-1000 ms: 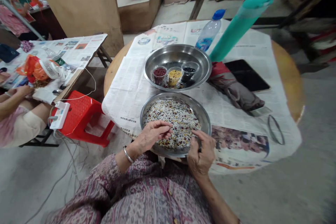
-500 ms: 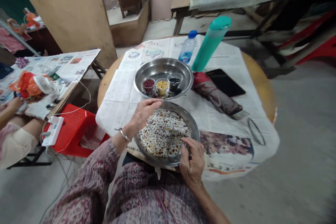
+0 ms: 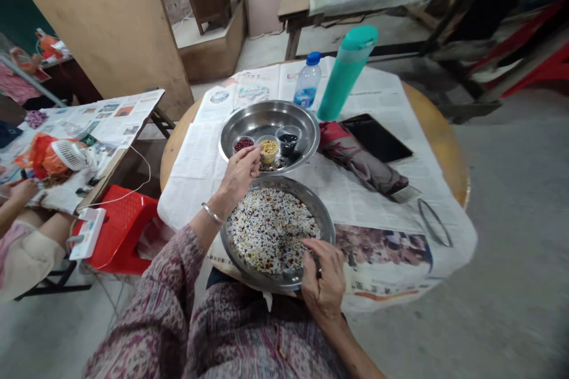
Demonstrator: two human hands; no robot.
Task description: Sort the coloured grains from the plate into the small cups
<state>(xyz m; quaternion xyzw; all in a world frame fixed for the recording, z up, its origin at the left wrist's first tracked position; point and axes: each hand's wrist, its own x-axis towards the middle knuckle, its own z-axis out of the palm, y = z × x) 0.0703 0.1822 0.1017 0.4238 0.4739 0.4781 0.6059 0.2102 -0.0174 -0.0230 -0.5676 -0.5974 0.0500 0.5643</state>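
Note:
My left hand (image 3: 240, 176), with a silver bangle at the wrist, is raised at the near rim of the far steel basin (image 3: 262, 112). Its fingertips are pinched together beside the cups; what they hold is too small to make out. In that basin stand clear cups of red beans (image 3: 243, 144), yellow kernels (image 3: 268, 150) and black beans (image 3: 288, 141). The near steel basin (image 3: 328, 213) holds a mix of white grains (image 3: 271, 222) with red, yellow and dark ones. Over its right rim, my right hand (image 3: 326, 278) is curled, thumb near forefinger; any contents are hidden.
Newspaper (image 3: 377, 189) covers the round table (image 3: 448, 160). Behind stand a water bottle (image 3: 307, 82) and a green bottle (image 3: 347, 74). A folded umbrella (image 3: 362, 160), a black tablet (image 3: 377, 137) and a dark loop (image 3: 434, 222) lie right. A red stool (image 3: 118, 231) and a seated person are left.
My left hand has moved left, from above the near basin's far edge to the cups, partly covering the red beans' cup. My right hand stays at the rim. The view has shifted slightly.

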